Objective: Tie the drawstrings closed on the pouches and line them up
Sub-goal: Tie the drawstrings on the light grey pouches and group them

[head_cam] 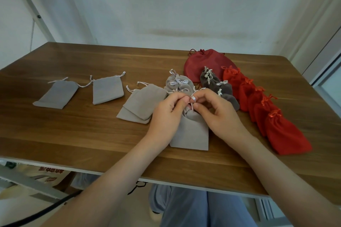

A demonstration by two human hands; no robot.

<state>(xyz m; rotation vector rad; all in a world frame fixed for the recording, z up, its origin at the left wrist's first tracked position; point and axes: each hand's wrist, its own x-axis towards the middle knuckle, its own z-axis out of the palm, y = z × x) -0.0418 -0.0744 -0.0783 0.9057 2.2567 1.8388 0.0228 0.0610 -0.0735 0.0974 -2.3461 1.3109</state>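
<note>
**Q:** Where was the pouch being worked, and what were the hands doing?

**A:** The beige pouch (191, 131) lay flat near the front edge of the table (83, 134), about midway along it. My left hand (168, 114) and right hand (214, 110) met over its gathered neck. Both were pinched nearly closed, thumb against forefinger, on the pale drawstring (192, 104). My right thumb and forefinger held a small loop of it.

**Q:** How did you expect the material to handle?

**A:** I judged the pouch light, soft and limp, with a slightly fuzzy face that should not slip. The cord looked thin and apt to slide loose, so I took hold at the cord close to the neck, not at the fabric.

**Q:** Describe the appearance of the set.

**A:** Flat rectangular bags, puckered at the top when closed. Toward the left edge lay three groups of open beige pouches (57, 94), well apart from each other. Beyond my hands sat tied beige pouches (180, 84), then a row of tied grey pouches (217, 86), then overlapping red pouches (276, 125) running toward the front right. A large dark red pouch (204, 62) sat near the back edge.
</note>
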